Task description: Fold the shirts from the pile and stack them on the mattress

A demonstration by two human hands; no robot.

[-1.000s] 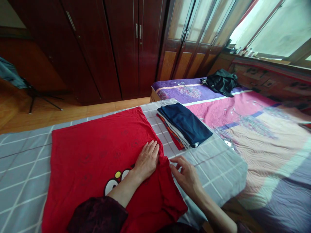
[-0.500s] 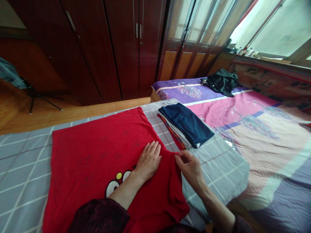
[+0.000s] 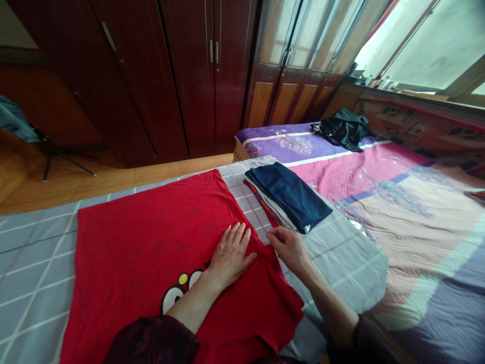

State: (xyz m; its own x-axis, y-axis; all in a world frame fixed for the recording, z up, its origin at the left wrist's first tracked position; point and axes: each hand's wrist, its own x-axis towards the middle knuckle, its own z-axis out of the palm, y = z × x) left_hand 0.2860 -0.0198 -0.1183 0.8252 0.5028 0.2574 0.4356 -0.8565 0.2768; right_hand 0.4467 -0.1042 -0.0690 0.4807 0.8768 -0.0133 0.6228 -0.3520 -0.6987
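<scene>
A red T-shirt [image 3: 140, 222] with a cartoon-eye print lies spread over a grey checked sheet [image 3: 34, 273]. My left hand [image 3: 232, 253] rests flat on the shirt near its right edge, fingers stretched out and holding nothing. Just beyond that edge is my right hand [image 3: 287, 246], its thumb and fingertips pinched together close to the red fabric. Whether cloth is between those fingertips cannot be made out. The shirt's lower right part, around the sleeve, is rumpled. Above my right hand lies a stack of folded clothes [image 3: 288, 194], dark blue on top.
A bed with a purple, pink and cream quilt [image 3: 401, 217] adjoins on the right, with a black garment [image 3: 343, 129] heaped on it. Dark red wardrobes [image 3: 182, 76] line the back. A black tripod stand [image 3: 62, 156] is on the floor at the left.
My right hand has shifted slightly up and left along the shirt's edge. The bunched cloth below it has spread out to the right. My left hand stays flat on the shirt.
</scene>
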